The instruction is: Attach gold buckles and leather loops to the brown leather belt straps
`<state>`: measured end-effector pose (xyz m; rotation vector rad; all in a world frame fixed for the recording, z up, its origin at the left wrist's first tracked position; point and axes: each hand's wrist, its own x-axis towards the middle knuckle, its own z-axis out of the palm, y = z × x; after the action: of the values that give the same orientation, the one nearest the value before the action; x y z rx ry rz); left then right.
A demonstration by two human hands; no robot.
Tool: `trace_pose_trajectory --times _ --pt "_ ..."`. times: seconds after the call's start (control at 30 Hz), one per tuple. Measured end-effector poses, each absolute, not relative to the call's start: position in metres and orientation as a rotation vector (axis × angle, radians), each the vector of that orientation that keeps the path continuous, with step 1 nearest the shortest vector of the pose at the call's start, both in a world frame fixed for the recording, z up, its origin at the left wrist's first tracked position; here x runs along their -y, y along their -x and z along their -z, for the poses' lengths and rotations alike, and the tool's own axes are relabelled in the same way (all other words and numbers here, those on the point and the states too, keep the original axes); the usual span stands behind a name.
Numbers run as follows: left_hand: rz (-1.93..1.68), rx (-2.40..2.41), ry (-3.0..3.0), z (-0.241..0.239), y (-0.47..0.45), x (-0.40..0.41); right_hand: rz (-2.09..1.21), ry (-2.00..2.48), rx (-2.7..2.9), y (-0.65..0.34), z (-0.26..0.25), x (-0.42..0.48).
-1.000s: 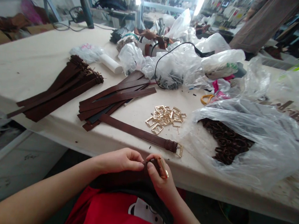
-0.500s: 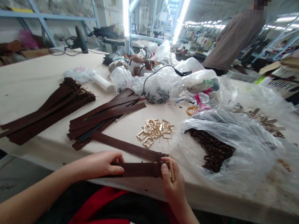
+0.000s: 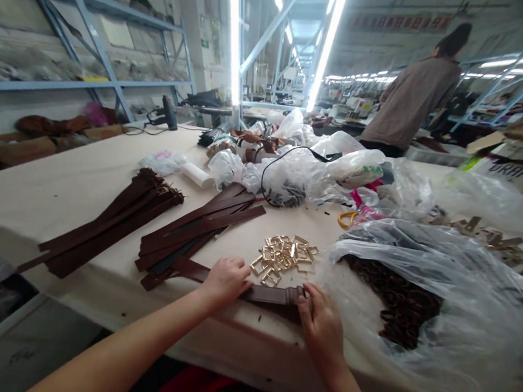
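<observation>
A brown leather belt strap (image 3: 271, 294) lies near the front edge of the cream table (image 3: 61, 184). My left hand (image 3: 226, 279) rests on its middle with the fingers curled over it. My right hand (image 3: 321, 323) grips its buckle end, and the buckle is hidden under the fingers. Just beyond the strap is a small heap of gold buckles (image 3: 284, 256). Left of my hands a loose stack of brown straps (image 3: 199, 227) fans out, and a second pile of straps with buckles (image 3: 112, 222) lies further left.
A clear plastic bag of dark brown leather loops (image 3: 399, 299) lies right of my hands. Crumpled plastic bags and a black cable (image 3: 292, 162) crowd the table's middle, with orange scissors (image 3: 346, 218) beside them. A person in a brown top (image 3: 411, 105) stands behind the table at the right.
My hands have moved from my lap onto the table, carrying the strap and laying it beside the other one. The view has tilted upward.
</observation>
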<state>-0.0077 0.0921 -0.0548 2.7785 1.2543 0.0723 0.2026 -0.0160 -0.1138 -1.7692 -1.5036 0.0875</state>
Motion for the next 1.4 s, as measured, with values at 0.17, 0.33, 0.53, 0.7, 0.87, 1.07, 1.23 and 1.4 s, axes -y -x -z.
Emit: trace_pose_trajectory --times 0.17,0.33,0.53,0.7,0.87,1.07,1.23,1.4 --pt "-0.052 -1.122 -2.774 0.052 -0.02 -0.101 -0.027 1.857 1.588 -0.197 0.11 0.015" --pt "-0.109 -1.124 -2.738 0.062 -0.048 -0.113 0.005 1.9 1.606 -0.197 0.115 0.015" --pt "-0.163 -1.219 -2.715 0.072 -0.053 -0.126 0.081 1.907 1.629 -0.197 0.12 0.015" --pt "-0.197 -1.323 -2.673 0.071 -0.063 -0.143 0.121 1.9 1.633 -0.198 0.125 0.015" --pt "-0.185 -1.237 -2.692 0.055 -0.058 -0.138 0.14 1.859 1.628 -0.2 0.129 0.016" --pt "-0.037 -1.098 -2.722 0.054 -0.047 -0.12 0.139 1.85 1.599 -0.2 0.128 0.015" --pt "-0.05 -1.146 -2.75 0.061 -0.059 -0.131 0.182 1.814 1.598 -0.201 0.13 0.014" --pt "-0.074 -1.406 -2.781 0.043 -0.027 -0.173 0.17 1.824 1.586 -0.201 0.131 0.014"
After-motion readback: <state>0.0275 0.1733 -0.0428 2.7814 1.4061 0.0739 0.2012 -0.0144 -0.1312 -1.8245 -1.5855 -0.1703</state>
